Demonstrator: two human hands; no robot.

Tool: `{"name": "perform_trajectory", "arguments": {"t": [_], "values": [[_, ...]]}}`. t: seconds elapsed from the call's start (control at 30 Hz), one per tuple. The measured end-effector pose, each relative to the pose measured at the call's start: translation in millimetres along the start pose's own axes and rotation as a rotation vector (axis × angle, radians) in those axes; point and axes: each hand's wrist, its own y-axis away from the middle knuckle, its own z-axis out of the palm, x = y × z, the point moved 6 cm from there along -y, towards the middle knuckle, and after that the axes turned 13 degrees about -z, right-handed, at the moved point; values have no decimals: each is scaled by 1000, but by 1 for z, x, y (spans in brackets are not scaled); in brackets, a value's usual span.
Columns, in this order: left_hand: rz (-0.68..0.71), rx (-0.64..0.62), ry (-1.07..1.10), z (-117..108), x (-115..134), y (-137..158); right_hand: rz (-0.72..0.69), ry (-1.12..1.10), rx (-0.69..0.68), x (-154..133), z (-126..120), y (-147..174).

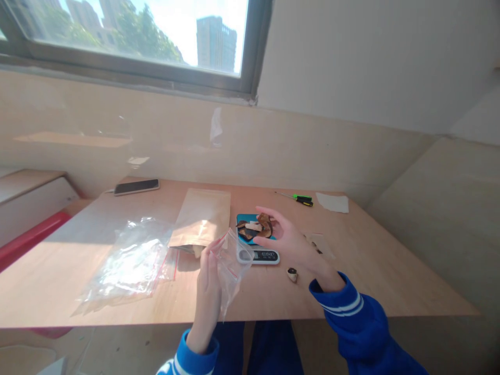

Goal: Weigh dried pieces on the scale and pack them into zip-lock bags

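Note:
My left hand (209,284) is closed on the edge of a clear zip-lock bag (230,271) with a red seal line; the bag hangs in front of the scale. A small digital scale (266,257) with a white front and a blue-green plate carries several brown dried mushroom slices (250,229). Over the plate's right side, my right hand (283,234) has its thumb and fingers around a curled dried mushroom slice (265,224). Just left of the scale lies a brown paper bag (203,216), its mouth facing me. A small pale mushroom piece (292,274) rests below my right wrist.
Several flat clear plastic bags (128,260) cover the table's left part. A phone (136,187) lies at the back left. Near the back right are a green-and-black screwdriver (303,200) and a white paper piece (333,203). Small dark bits (316,247) lie beyond my right wrist.

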Motion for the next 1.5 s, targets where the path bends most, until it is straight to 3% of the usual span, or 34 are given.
{"name": "perform_trajectory", "arguments": {"t": [0.13,0.23,0.37,0.43,0.57,0.7,0.87,1.03,1.33,1.5], "values": [[38,38,-24,3,1,7,-3,54,-195,-30,39,5],[5,72,8,1,0,9,-103,173,-251,-25,43,4],[-16,118,11,-5,0,7,-159,411,-104,18,19,-7],[-5,153,-4,-9,2,7,-69,544,-90,50,13,-10],[13,172,-30,-13,5,8,109,777,-98,99,20,-8],[34,165,-10,-15,5,8,48,876,-27,115,33,-6],[12,172,20,-18,8,6,6,789,54,116,19,-3],[-24,203,6,-21,14,8,-32,697,19,104,0,0],[-17,199,-10,-24,12,6,32,527,138,99,-21,4],[-47,136,54,-18,7,2,105,176,241,63,-13,0]]}}
